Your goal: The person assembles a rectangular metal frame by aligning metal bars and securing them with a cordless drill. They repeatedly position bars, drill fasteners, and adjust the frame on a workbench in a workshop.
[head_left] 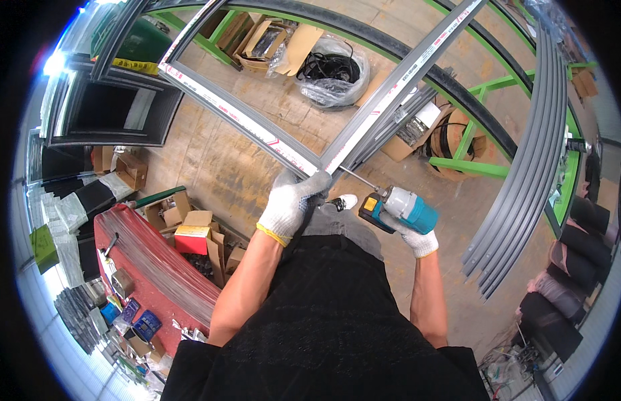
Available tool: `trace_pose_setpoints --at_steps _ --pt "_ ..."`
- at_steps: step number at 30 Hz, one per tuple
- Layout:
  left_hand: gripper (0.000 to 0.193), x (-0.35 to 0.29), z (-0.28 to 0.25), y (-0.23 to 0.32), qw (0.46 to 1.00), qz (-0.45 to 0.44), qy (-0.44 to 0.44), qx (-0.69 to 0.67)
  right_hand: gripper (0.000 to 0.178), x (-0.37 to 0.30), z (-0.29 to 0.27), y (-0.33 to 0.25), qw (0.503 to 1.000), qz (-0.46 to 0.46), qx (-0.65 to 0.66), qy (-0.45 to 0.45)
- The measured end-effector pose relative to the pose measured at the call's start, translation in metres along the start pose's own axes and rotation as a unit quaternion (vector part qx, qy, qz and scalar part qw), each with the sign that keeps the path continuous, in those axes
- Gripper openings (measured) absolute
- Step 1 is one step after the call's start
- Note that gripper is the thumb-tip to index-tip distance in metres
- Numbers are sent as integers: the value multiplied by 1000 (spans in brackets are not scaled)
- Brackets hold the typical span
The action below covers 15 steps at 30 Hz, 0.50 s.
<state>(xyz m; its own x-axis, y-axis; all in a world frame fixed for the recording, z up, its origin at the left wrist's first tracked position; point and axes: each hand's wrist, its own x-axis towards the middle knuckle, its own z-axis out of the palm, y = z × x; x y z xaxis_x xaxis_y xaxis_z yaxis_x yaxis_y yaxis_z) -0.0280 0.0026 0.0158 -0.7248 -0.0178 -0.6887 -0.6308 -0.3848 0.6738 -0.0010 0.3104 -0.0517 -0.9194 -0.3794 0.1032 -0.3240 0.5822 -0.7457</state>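
A grey metal frame [238,119] with white protective film on its faces lies across a green stand, one corner pointing toward me. My left hand [287,206], in a white knitted glove, is closed around that corner, thumb on top. In my gloved right hand [419,242] is a teal cordless power driver [412,207] with a black and yellow battery. Its long thin bit points left, and the tip is at the outer side of the frame near the corner. I cannot tell whether the tip is seated in a screw.
Green stand rails [481,167] with black padding pass under the frame. Long grey profiles [524,167] lie at the right. A plastic bag of black cord [334,70] and cartons sit on the floor beyond. Left stand a red table [166,267] and an open carton [200,234].
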Motion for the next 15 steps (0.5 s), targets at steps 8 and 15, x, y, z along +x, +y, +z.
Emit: trace_pose_setpoints --at_steps 8,15 --pt "50 -9 2 2 999 15 24 41 41 1 -1 -3 999 44 31 -1" --pt "49 -8 -3 -5 998 21 40 52 41 -1 2 -6 997 67 38 6"
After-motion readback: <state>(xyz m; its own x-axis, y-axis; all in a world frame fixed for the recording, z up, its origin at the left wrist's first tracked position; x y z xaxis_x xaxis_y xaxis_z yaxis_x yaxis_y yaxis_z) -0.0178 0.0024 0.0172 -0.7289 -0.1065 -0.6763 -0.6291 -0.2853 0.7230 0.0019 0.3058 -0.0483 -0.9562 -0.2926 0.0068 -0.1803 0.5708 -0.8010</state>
